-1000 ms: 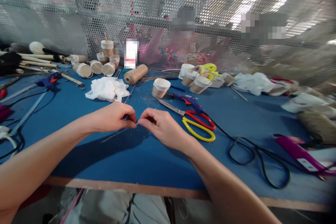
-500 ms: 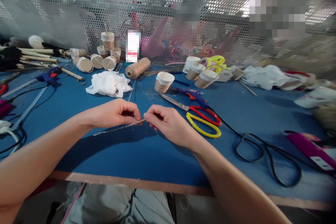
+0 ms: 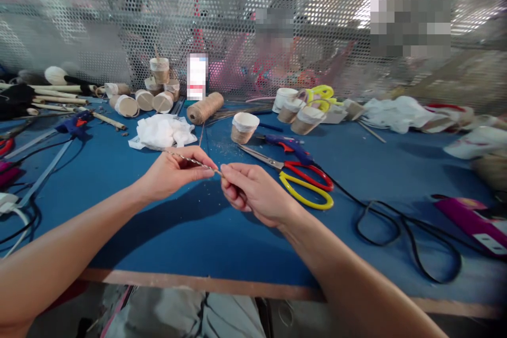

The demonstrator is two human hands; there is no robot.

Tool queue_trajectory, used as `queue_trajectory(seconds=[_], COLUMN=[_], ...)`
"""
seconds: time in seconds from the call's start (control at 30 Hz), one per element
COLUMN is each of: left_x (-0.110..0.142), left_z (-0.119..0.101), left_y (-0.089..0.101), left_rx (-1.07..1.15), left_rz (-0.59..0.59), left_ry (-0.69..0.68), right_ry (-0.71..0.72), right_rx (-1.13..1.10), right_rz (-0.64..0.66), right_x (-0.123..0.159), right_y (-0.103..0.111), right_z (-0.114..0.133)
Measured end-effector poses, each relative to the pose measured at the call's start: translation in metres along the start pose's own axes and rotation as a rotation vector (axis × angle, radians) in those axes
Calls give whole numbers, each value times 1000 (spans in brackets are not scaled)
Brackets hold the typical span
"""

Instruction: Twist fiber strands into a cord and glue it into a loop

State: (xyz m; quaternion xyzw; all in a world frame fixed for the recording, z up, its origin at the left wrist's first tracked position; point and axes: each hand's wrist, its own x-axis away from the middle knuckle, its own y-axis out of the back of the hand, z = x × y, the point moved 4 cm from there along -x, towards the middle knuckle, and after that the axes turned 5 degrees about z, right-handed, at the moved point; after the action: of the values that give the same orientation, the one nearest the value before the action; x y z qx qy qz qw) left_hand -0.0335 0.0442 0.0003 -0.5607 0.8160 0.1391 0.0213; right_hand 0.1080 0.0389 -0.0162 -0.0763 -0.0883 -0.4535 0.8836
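A thin twisted wire slants between my hands, its far end reaching up and left over the back of my left fingers. My left hand pinches it with thumb and fingers close to its right end. That end, which looks tan and wrapped, sits in the closed fingers of my right hand. A strand of twine runs from the brown spool of twine down behind my left hand; where it ends is hidden. White crumpled cloth lies just beyond my left hand.
Right of my hands lie scissors with red and yellow handles and a blue glue gun with a black cord. A paper-topped cup stands behind them. Another glue gun is at left. Perforated metal mesh closes the back.
The wire has swung from pointing down-left below my left hand to pointing up-left across it. My right hand has turned, its fingers curling more around the wire's end.
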Motion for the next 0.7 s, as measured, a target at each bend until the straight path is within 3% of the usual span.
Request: queue_trajectory(seconds=[0.1, 0.27, 0.37, 0.7], left_x=[0, 0, 0, 0], left_z=[0, 6, 6, 1], left_y=[-1, -2, -2, 0], left_rx=[-2, -4, -5, 31], left_rz=[-17, -73, -74, -20], left_ry=[-18, 30, 41, 3], right_ry=[53, 338, 414, 309], right_rx=[79, 484, 660, 444], right_rz=[-12, -241, -296, -153], right_x=[0, 4, 7, 6], right_y=[0, 5, 4, 2], right_z=[0, 10, 15, 12])
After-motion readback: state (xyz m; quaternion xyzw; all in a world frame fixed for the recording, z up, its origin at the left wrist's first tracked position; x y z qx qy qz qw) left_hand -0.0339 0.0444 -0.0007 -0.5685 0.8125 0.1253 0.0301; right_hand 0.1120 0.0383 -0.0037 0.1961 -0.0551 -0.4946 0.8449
